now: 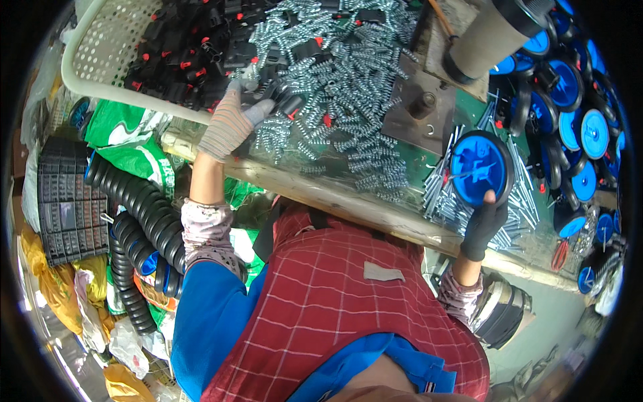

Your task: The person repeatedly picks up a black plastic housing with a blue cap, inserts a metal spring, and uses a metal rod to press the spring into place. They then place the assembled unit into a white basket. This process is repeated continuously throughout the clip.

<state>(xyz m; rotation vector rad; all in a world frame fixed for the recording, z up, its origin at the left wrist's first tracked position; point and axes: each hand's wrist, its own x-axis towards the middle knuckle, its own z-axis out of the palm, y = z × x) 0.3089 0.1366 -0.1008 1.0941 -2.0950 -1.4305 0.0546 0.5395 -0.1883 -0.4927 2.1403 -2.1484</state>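
My left hand [231, 127], in a striped knit glove, reaches to the edge of the black parts and the springs. Its fingers and thumb close on a black plastic part [288, 104] with a red tab; the fingertips are partly hidden. In my dark-gloved right hand [485, 224] is a blue wheel [477, 169] with a black tyre, gripped at its near rim. The wheel is tilted face up above a spread of long metal pins [439, 191]. Left of it lies a large heap of coiled metal springs [341, 87].
A pale perforated basket [100, 50] with black parts stands at the far left. A metal plate with a post [423, 104] and a grey cylinder [492, 43] are beyond the wheel. Many blue wheels [595, 134] pile up at right. Stacked tyres [137, 201] lie at left, below the bench edge.
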